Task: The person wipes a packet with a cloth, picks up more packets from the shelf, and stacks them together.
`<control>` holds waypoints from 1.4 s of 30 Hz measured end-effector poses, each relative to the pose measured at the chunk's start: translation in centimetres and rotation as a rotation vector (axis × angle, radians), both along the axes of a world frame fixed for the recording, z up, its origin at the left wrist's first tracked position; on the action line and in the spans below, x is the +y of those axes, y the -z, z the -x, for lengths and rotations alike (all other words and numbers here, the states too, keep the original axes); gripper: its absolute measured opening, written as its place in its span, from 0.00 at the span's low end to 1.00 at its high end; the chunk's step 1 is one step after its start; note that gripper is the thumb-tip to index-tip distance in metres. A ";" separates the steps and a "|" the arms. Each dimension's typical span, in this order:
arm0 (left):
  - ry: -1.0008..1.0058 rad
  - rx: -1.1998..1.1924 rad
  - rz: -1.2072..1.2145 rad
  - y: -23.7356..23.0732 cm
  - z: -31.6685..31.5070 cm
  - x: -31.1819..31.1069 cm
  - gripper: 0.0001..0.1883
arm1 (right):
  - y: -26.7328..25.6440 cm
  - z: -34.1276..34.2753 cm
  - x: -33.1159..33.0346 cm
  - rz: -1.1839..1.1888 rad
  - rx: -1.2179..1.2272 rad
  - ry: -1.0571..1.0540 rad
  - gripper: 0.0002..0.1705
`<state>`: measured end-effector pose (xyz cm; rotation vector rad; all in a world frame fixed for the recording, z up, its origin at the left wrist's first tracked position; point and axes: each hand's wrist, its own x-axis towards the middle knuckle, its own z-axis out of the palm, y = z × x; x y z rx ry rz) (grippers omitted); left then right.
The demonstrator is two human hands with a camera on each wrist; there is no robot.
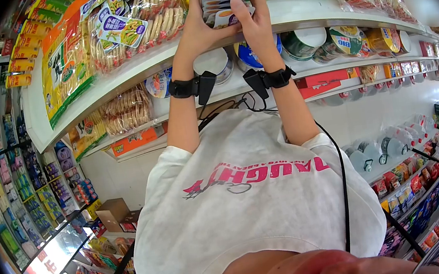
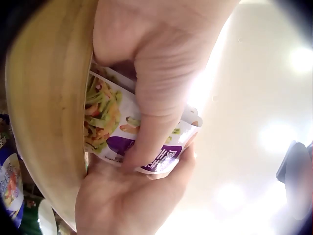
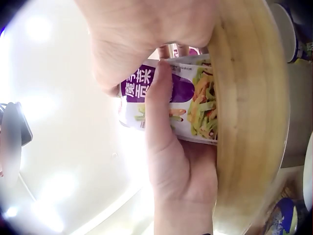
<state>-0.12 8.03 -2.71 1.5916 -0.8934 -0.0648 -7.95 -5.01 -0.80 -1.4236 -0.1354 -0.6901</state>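
Observation:
Several white and purple snack packets with a picture of cut vegetables stand in a row at the edge of the upper shelf. My left hand grips their left side. From the right, my right hand grips them, its thumb lying across the front packet. In the left wrist view, the front packet is framed by the left hand below and the right hand above. The right wrist view shows the right thumb on the packet's purple label. Packets behind are largely hidden.
Beside the packets are bagged round crackers and loose matching packets. A large yellow-orange bag sits at the shelf's left end. Instant noodle tubs stand on the shelf below. The shelf's rounded front edge runs close by the hands.

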 end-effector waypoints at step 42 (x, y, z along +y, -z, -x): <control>-0.072 0.039 0.032 0.5 0.1 -0.6 0.46 | 1.8 -0.6 -0.4 -0.152 0.044 -0.061 0.28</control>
